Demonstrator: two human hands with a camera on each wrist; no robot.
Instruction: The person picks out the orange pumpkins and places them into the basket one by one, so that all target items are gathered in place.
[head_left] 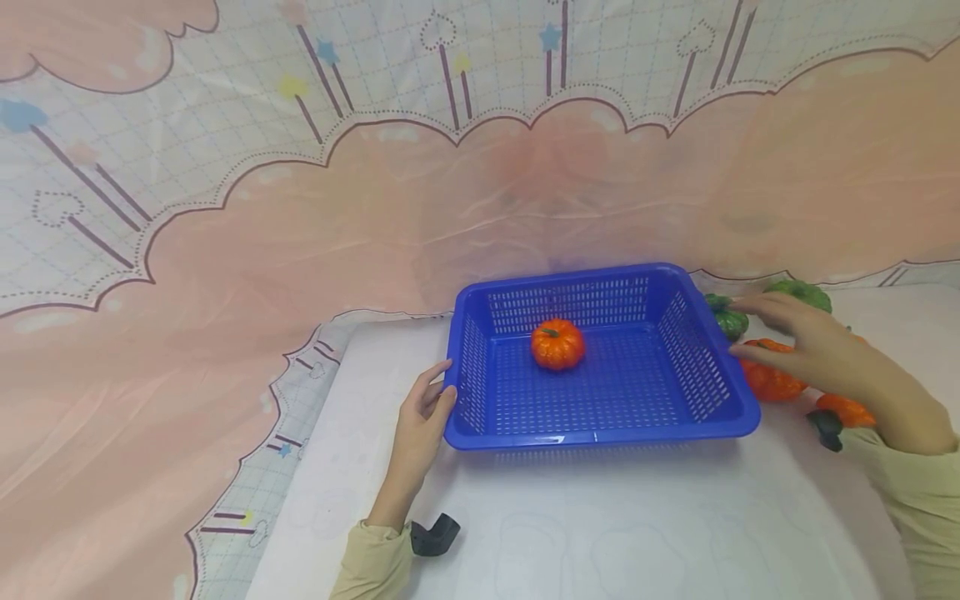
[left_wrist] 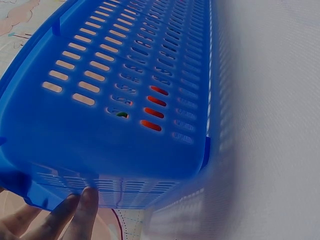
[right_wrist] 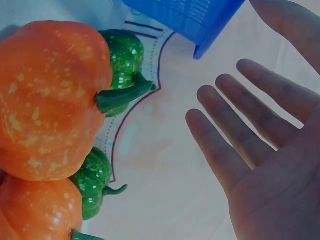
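A blue plastic basket (head_left: 600,436) with slotted walls stands on the white table, and one small orange pumpkin (head_left: 558,345) sits inside it. My left hand (head_left: 420,417) is at the basket's left side, its fingers extended; in the left wrist view the fingertips (left_wrist: 89,200) touch the outer wall. On the other side, my right hand (head_left: 817,346) hovers by the right rim with straight, spread fingers and holds nothing. Beneath and around it are orange pumpkins (head_left: 772,383) and green pumpkins (head_left: 729,320), partly hidden by the hand and forearm.
Beyond the basket hangs a pink cloth (head_left: 360,242) with cloud outlines, close to the table's far edge. The white tabletop (head_left: 562,517) extends in front of the basket. A dark wrist-worn piece (head_left: 435,535) sticks out beside the left sleeve.
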